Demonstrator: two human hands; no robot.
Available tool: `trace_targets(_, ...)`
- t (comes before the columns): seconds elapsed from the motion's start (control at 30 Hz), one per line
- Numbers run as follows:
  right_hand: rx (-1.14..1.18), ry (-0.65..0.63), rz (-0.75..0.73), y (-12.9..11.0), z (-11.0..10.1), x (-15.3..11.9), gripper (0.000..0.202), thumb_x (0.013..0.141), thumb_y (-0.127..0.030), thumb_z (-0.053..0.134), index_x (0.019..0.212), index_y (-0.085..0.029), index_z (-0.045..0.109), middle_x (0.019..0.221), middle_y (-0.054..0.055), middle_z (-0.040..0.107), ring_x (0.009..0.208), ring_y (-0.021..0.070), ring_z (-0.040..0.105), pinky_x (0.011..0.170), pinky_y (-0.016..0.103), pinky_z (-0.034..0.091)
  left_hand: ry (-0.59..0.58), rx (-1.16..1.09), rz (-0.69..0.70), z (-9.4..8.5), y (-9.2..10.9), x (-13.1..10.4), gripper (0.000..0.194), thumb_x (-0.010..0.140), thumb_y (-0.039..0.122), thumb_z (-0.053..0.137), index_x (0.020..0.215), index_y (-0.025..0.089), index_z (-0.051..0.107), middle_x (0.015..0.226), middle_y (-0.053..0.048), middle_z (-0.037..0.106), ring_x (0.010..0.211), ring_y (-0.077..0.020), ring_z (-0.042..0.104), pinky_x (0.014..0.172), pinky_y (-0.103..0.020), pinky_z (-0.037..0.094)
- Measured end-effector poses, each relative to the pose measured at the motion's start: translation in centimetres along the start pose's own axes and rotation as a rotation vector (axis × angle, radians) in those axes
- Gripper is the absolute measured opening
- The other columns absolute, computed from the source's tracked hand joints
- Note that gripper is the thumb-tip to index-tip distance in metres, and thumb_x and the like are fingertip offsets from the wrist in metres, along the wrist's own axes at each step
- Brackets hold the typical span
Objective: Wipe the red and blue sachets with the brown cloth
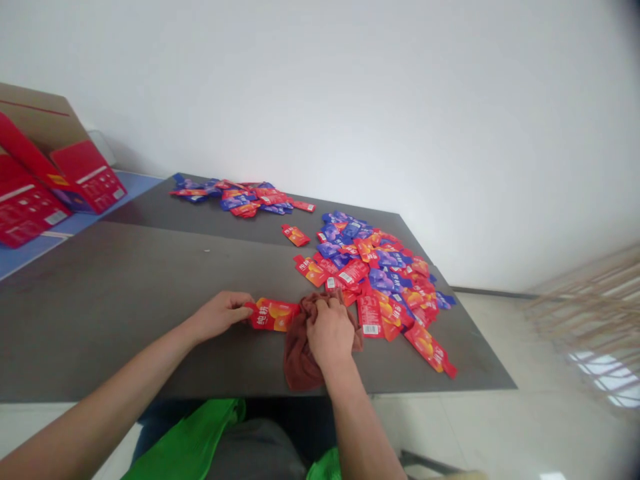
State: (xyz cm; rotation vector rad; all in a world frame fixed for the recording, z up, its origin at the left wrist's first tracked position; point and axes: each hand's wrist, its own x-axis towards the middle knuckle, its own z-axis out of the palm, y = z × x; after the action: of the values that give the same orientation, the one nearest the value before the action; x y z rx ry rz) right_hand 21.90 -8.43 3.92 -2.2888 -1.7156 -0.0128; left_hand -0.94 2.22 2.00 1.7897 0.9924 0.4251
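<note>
On the dark grey table lies a red packet [274, 315] with orange fruit printed on it. My left hand [223, 315] pinches its left end between thumb and fingers. A brown cloth [300, 357] covers the packet's right end, and my right hand [330, 330] grips the bunched cloth with curled fingers. Just right of the cloth, a large loose pile of red and blue packets [395, 277] spreads over the table.
A second heap of packets [245, 199] lies near the back edge, with a single red packet [295, 235] between the heaps. Open red cartons [30, 207] stand at the far left on a blue surface. A white wall [350, 120] rises behind the table [125, 300].
</note>
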Motion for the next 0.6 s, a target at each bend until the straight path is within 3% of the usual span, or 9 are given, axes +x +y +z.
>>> trace_targets(0.1, 0.142, 0.069, -0.154, -3.6, -0.7, -0.3, 0.016, 0.097, -0.033, 0.057, 0.110, -0.026, 0.064, 0.111, 0.006, 0.062, 0.102, 0.0228, 0.055, 0.082, 0.032, 0.045, 0.009, 0.010, 0.027, 0.2, -0.4, -0.2, 0.022, 0.078, 0.038, 0.056, 0.070, 0.019, 0.065, 0.070, 0.001, 0.065, 0.070, -0.0175, 0.059, 0.067, -0.026, 0.046)
trace_targets(0.2, 0.182, -0.011, -0.309, -6.0, 0.5, -0.1, 0.013, 0.095, -0.035, 0.060, 0.105, -0.029, 0.064, 0.109, 0.004, 0.063, 0.102, 0.0219, 0.055, 0.081, 0.031, 0.045, 0.010, 0.041, 0.039, 0.3, -0.5, -0.2, 0.024, 0.079, 0.040, 0.054, 0.075, 0.019, 0.066, 0.070, 0.002, 0.066, 0.068, -0.0175, 0.059, 0.065, -0.026, 0.046)
trace_targets(0.27, 0.140, -0.062, -0.255, -5.0, 1.5, 0.1, 0.010, 0.095, -0.033, 0.060, 0.100, -0.026, 0.065, 0.107, 0.004, 0.063, 0.103, 0.0222, 0.055, 0.080, 0.030, 0.046, 0.018, 0.132, 0.063, 0.4, -0.5, -0.1, 0.023, 0.080, 0.038, 0.054, 0.074, 0.020, 0.066, 0.073, 0.001, 0.067, 0.073, -0.0179, 0.061, 0.070, -0.026, 0.047)
trace_targets(0.33, 0.075, -0.062, -0.106, -2.6, 1.9, 0.3, 0.011, 0.096, -0.029, 0.058, 0.099, -0.024, 0.066, 0.107, 0.007, 0.064, 0.104, 0.0230, 0.056, 0.080, 0.030, 0.045, 0.027, 0.215, 0.081, 0.4, -0.5, -0.1, 0.022, 0.080, 0.035, 0.053, 0.070, 0.020, 0.065, 0.074, 0.001, 0.068, 0.076, -0.0178, 0.061, 0.073, -0.026, 0.047)
trace_targets(0.43, 0.024, -0.051, -0.003, 0.2, 1.1, 0.4, 0.016, 0.099, -0.024, 0.052, 0.100, -0.021, 0.068, 0.105, 0.009, 0.065, 0.101, 0.0234, 0.057, 0.082, 0.032, 0.045, 0.034, 0.231, 0.080, 0.2, -0.7, -0.1, 0.022, 0.081, 0.034, 0.053, 0.071, 0.019, 0.066, 0.077, 0.001, 0.068, 0.075, -0.0176, 0.061, 0.074, -0.026, 0.047)
trace_targets(0.5, 0.064, -0.015, -0.030, -0.6, 0.1, 0.2, 0.014, 0.098, -0.025, 0.054, 0.103, -0.023, 0.067, 0.107, 0.008, 0.064, 0.101, 0.0233, 0.057, 0.082, 0.032, 0.045, 0.030, 0.209, 0.074, 0.1, -0.8, -0.2, 0.023, 0.081, 0.035, 0.053, 0.072, 0.019, 0.066, 0.076, 0.001, 0.067, 0.075, -0.0180, 0.061, 0.072, -0.026, 0.047)
trace_targets(0.6, 0.176, 0.053, -0.174, -4.4, -0.2, 0.0, 0.019, 0.097, -0.030, 0.057, 0.114, -0.029, 0.063, 0.114, 0.005, 0.062, 0.103, 0.0226, 0.055, 0.079, 0.030, 0.045, 0.018, 0.137, 0.063, 0.2, -0.7, -0.3, 0.024, 0.082, 0.038, 0.052, 0.074, 0.020, 0.066, 0.074, 0.001, 0.066, 0.073, -0.0183, 0.061, 0.068, -0.026, 0.047)
